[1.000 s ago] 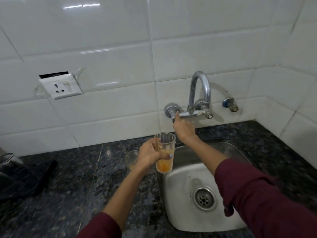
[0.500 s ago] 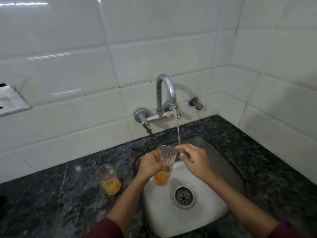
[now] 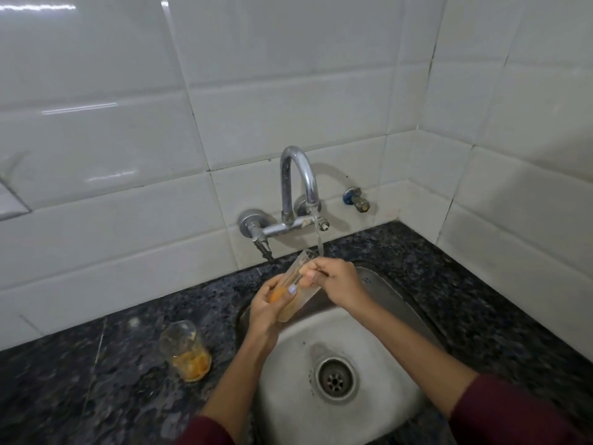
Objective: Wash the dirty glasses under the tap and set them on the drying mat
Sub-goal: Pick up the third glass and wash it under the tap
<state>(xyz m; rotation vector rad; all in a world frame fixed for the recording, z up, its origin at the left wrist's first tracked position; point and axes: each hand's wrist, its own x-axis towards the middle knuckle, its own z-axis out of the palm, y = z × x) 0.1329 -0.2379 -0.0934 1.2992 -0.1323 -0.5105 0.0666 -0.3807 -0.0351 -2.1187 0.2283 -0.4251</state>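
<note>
Early days on this one, I'd say. The left hand point(image 3: 268, 308) has its grip wrapped around the lower part of a clear drinking glass with orange residue point(image 3: 296, 289), tilted so the mouth points up toward the stream of water point(image 3: 318, 239) running from the chrome wall-mounted tap point(image 3: 298, 181). The right hand point(image 3: 333, 281) is at the rim with its fingers point(image 3: 309, 272) curled in, pinching the edge or reaching into the glass; I can't tell exactly which. All of this hangs over the back part of the round steel sink point(image 3: 378, 316), just above the basin.

That glass is only getting its first rinse, judging by the orange muck you can see through the wall. Nothing looks clean yet.

A second clear glass with orange pulp at the bottom point(image 3: 187, 351) stands upright on the dark speckled granite counter point(image 3: 96, 380), just left of the sink and untouched. So that one's left to do completely, plus finishing the one in hand, plus putting both on the drying mat. The mat isn't in view here, so no idea where it sits.

As for brands or writing: none I can read. The tap, the glasses and the white wall tiles point(image 3: 288, 75) are all plain as far as I can make out.
</note>
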